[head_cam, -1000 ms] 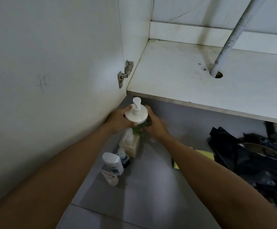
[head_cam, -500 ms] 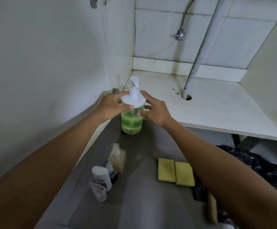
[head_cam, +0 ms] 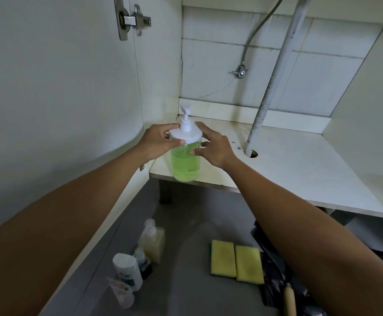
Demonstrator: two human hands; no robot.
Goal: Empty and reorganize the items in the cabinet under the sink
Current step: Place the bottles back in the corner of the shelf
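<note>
A person's two hands hold a clear pump bottle (head_cam: 186, 160) of green liquid at the centre of the frame, at the front left corner of the white cabinet floor (head_cam: 300, 169). The left hand (head_cam: 161, 142) grips the bottle's white lid from the left, thumb across the front just under the lid's rim. The right hand (head_cam: 215, 147) meets the bottle from the right, fingers curled round its upper body just under the lid. The white pump nozzle rises clear above both hands. Whether the bottle's base rests on the cabinet floor or hangs just above its front edge cannot be told.

A ribbed white drain hose (head_cam: 268, 96) runs down from the top of the frame into a hole in the cabinet floor, right of the hands. A metal valve (head_cam: 239, 73) sits on the tiled back wall, and a door hinge (head_cam: 131, 19) shows at upper left.

On the grey floor (head_cam: 186, 281) at lower centre lie two yellow sponges (head_cam: 236, 261) side by side. At lower left stands a cluster of small bottles (head_cam: 138, 258), dim and partly overlapping, their labels unreadable. At lower right, black plastic bags (head_cam: 275, 279) and a wooden handle (head_cam: 289, 299) are partly hidden by the right forearm and cut off by the frame's bottom edge.
</note>
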